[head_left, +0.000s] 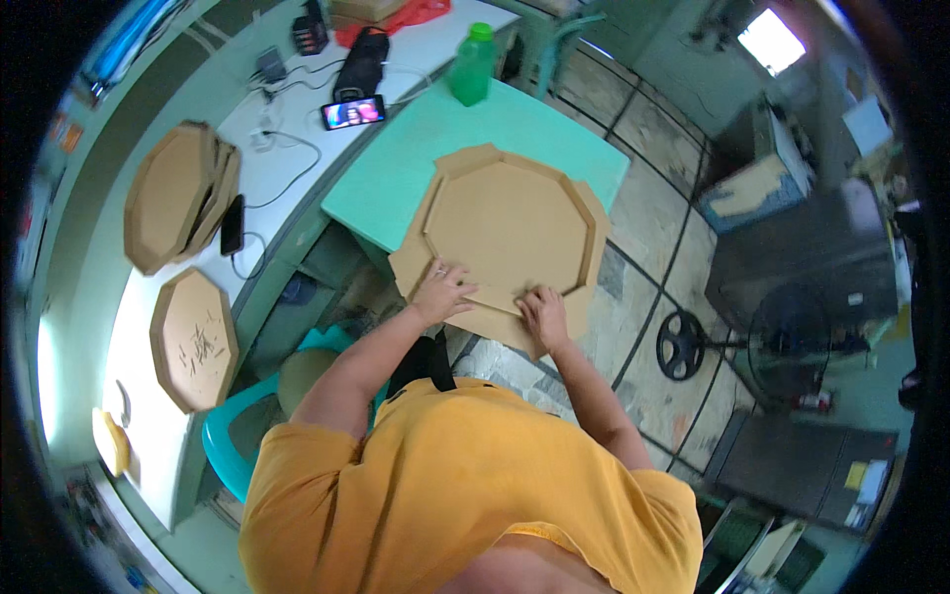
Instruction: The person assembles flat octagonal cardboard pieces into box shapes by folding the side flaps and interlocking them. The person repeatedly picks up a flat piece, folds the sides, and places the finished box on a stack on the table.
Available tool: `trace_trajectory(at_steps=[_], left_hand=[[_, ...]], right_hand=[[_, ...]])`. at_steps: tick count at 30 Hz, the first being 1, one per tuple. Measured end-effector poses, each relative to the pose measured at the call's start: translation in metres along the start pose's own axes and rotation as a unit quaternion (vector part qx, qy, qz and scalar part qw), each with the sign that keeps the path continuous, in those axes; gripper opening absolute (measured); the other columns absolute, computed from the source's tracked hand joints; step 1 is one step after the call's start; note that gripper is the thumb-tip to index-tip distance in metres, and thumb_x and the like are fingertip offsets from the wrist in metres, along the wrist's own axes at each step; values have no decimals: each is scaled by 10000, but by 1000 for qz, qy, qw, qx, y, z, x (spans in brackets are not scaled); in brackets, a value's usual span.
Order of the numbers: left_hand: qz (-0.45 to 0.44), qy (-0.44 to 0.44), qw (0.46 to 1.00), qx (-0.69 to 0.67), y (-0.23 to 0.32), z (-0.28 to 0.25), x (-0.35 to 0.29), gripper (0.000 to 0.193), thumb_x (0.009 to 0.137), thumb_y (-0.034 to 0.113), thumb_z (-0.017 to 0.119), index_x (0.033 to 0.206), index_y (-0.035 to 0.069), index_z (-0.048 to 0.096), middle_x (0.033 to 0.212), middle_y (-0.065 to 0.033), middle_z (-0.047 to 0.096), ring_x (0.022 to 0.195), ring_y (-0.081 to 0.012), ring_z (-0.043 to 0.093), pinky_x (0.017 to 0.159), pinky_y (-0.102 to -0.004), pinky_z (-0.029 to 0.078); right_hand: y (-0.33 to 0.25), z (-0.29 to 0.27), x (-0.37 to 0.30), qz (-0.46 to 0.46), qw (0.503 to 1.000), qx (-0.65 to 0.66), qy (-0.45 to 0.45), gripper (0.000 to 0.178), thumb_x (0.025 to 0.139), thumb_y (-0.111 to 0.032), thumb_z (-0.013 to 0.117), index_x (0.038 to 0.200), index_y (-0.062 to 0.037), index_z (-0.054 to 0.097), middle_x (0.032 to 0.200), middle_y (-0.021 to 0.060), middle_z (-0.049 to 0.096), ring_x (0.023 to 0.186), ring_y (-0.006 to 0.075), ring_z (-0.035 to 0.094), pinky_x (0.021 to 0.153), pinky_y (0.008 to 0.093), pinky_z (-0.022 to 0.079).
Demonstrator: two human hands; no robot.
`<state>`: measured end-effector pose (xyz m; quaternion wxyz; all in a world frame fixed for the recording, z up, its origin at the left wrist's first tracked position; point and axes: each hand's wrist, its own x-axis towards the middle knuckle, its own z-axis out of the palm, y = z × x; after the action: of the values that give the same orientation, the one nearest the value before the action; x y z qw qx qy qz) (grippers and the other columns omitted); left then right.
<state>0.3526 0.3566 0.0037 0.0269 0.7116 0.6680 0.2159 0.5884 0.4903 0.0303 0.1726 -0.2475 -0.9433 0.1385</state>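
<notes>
A pale green worktop (554, 129) is noted beside a long white worktop (148, 465), with a turquoise chair (220, 424) placed alongside. The pale, mottled floor (633, 307) is crossed by dark lines. A bright rectangular pane (772, 43) is observed at upper right.

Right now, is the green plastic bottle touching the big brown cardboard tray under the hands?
Apart: the head view shows mint-green tabletop between the bottle and the cardboard tray.

From head height, the view looks steeply down over the near yellow shirt (465, 465), facing the cardboard tray (510, 223) and green table (396, 183) at fairly close range. Its wide fisheye sweep takes in the white counter (139, 356) on the left and floor (658, 193) on the right; straight edges bend outward, where shapes seem harder to judge.
</notes>
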Motion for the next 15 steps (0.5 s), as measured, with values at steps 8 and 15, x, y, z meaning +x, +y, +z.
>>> trace_trajectory(at_steps=[8,15], left_hand=[[-6,-91,996,21,1,3,6,228,804,386,649,905,182,661,942,7,590,1094,-202,521,1077,-636,147],[-76,98,992,-4,26,-37,15,287,791,403,672,915,145,665,931,-35,601,989,-215,549,1071,-563,236]], right_hand=[[-4,12,-7,-64,993,-28,-93,187,788,-211,654,873,-49,613,890,100,568,880,283,533,786,406,420],[-10,-8,17,-61,994,-81,-40,241,638,-142,704,857,-90,617,849,70,564,867,246,540,786,399,373]])
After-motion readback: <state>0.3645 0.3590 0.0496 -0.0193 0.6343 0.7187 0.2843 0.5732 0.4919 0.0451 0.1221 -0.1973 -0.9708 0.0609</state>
